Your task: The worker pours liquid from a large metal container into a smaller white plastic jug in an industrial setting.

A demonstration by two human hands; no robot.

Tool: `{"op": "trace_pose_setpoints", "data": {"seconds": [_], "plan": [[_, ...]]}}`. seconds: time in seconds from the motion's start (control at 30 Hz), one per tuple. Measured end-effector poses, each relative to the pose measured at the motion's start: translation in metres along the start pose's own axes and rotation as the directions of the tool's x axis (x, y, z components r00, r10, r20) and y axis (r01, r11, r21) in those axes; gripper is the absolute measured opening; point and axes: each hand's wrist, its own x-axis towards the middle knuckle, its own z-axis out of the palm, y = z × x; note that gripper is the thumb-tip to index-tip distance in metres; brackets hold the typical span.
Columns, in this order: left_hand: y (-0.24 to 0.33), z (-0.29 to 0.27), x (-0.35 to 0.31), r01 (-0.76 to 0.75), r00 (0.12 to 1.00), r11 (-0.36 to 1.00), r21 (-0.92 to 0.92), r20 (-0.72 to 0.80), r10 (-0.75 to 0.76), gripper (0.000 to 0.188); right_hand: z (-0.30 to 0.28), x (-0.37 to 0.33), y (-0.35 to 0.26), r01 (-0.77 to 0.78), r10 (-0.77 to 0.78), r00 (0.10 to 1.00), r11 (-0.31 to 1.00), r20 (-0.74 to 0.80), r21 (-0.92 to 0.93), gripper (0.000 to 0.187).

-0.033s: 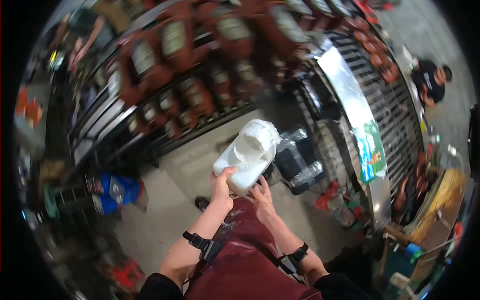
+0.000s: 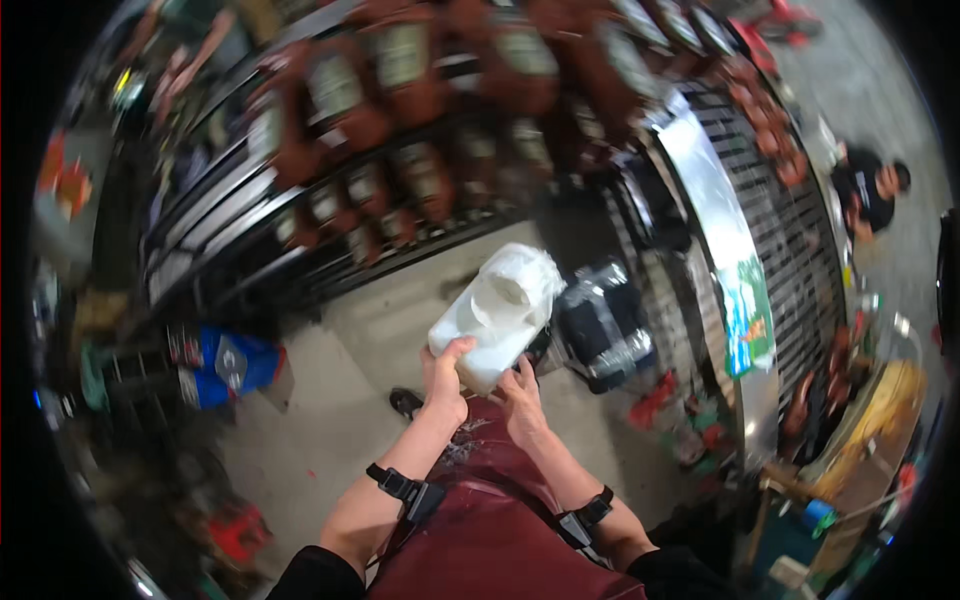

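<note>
Above the concrete floor [image 2: 330, 420] I hold the big white plastic jug [image 2: 497, 315] at my apron; left hand [image 2: 445, 380] and right hand [image 2: 520, 400] clamp its bottom (top-heavy), so it could tip forward and fall.

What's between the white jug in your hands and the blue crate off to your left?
In the head view, only bare concrete floor lies between the white jug and the blue crate. The left hand and right hand grip the jug's base.

one white jug [image 2: 497, 316], two hands [image 2: 443, 385]
</note>
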Motion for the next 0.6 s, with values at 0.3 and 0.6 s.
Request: {"op": "trace_pose_setpoints", "data": {"seconds": [0.3,0.6], "plan": [[0.038,-0.376,-0.007,-0.243,0.948,0.914,-0.325,-0.281,0.152,0.105,0.236,-0.024,0.252,-0.358,0.429,0.88,0.882,0.204,-0.307,0.071],[0.128,-0.7,0.005,-0.217,0.957,0.785,-0.58,0.034,0.289,0.08,0.487,-0.029,0.411,-0.235,0.802,0.555,0.403,0.218,-0.884,0.084]]}}
